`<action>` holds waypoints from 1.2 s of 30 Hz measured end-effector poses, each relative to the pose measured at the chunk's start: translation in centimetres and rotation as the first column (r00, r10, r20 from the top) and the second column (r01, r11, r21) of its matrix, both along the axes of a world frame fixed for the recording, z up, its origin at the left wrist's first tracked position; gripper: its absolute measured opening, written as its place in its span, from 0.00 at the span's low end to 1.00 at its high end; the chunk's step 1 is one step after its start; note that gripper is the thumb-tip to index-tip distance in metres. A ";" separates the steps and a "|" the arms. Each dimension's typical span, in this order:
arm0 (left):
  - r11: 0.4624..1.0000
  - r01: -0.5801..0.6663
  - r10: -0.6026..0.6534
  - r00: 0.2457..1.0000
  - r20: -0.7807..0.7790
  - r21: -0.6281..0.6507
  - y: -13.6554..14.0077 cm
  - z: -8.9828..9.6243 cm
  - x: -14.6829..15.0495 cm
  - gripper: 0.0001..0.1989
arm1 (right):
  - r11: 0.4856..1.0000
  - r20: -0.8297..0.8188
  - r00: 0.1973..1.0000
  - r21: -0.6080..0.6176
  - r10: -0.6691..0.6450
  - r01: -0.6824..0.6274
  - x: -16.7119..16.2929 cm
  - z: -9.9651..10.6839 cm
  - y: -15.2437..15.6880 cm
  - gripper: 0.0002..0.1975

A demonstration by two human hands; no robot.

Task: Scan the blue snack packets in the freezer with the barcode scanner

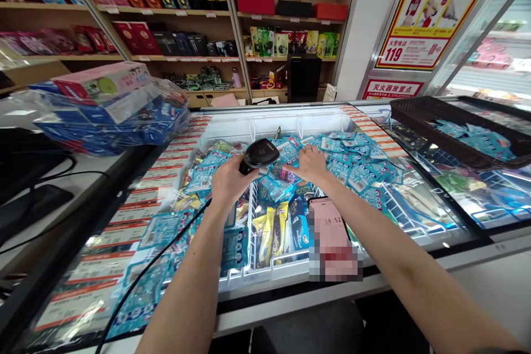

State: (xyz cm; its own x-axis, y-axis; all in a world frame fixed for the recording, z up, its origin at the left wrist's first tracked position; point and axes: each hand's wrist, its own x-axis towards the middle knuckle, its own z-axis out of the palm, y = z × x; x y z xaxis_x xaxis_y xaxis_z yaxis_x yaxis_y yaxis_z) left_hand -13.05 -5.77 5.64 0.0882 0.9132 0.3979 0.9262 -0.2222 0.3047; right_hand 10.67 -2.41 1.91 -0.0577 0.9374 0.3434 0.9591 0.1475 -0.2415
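Observation:
My left hand (228,182) is wrapped round a black handheld barcode scanner (260,154), its head tilted to the right over the freezer. A black cable runs from it down to the lower left. To its right, my right hand (312,165) rests on the spread of light-blue packets (360,176), thumb stretched out to the left and fingers apart from it. No packet shows lifted in this hand. More blue packets (203,174) lie left of the scanner. A phone (332,235) with a lit screen, partly blurred, lies below my right wrist.
The glass-topped chest freezer (418,199) holds wrapped ice creams (274,232) in wire baskets. Orange-and-white price labels (141,199) line the glass. A brown basket (448,144) with blue packets stands at right. Plastic-wrapped boxes (112,105) sit at left, before stocked shelves (166,11).

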 end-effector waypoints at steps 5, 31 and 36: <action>1.000 0.010 -0.010 1.000 -0.018 -0.003 0.1 -0.1 -0.1 0.18 | 1.000 -0.093 0.996 -0.028 -0.002 0.000 1.0 0.2 0.0 0.39; 0.984 0.174 -0.174 0.985 -0.005 -0.036 0.1 -0.3 1.4 0.20 | 0.987 -0.942 0.297 0.140 0.159 -0.082 7.3 -1.7 -0.4 0.18; 0.989 0.144 -0.145 0.989 -0.040 -0.036 0.0 -0.1 2.4 0.18 | 0.988 -0.938 0.313 0.127 0.148 -0.088 7.2 -1.9 -0.3 0.18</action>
